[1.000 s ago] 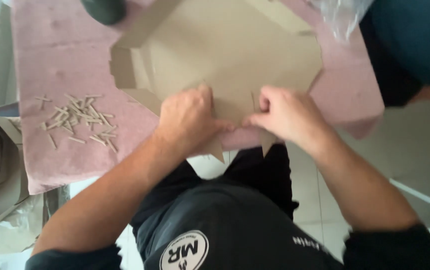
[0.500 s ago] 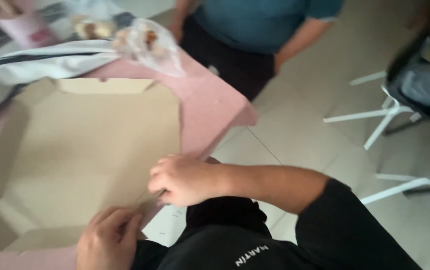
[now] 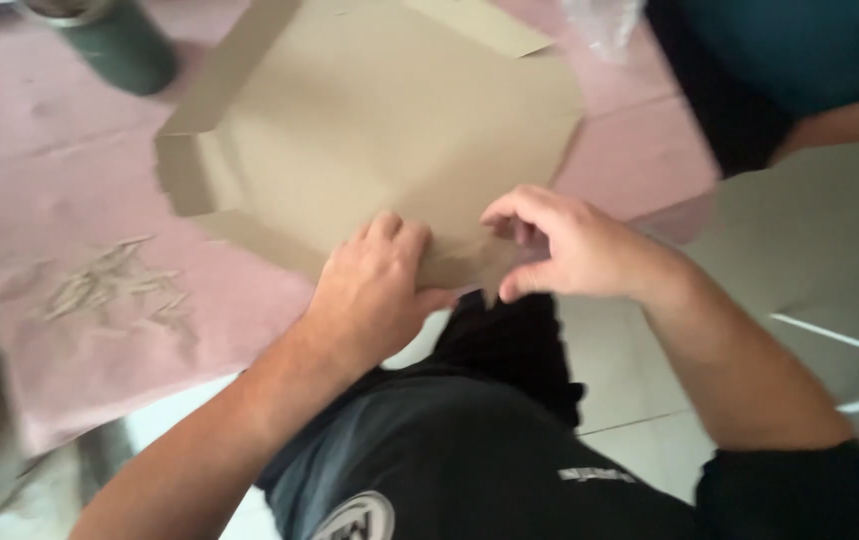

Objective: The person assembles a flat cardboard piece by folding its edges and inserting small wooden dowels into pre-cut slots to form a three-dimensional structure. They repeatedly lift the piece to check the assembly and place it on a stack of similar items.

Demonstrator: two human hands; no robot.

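Flat brown cardboard box blank point(image 3: 380, 140) lies unfolded on the pink tablecloth point(image 3: 60, 200), filling the upper centre of the frame, its near corner reaching the table edge at centre. Left hand point(image 3: 375, 290) rests palm down with fingers curled, pressing on that near corner just left of centre; right hand point(image 3: 575, 245), just right of centre, is half closed, thumb and fingers pinching the cardboard's edge flap. Dark green cup point(image 3: 115, 40) at upper left, scattered pale sticks point(image 3: 115, 290) at middle left, another person's teal-shirted torso point(image 3: 790, 50) at upper right.
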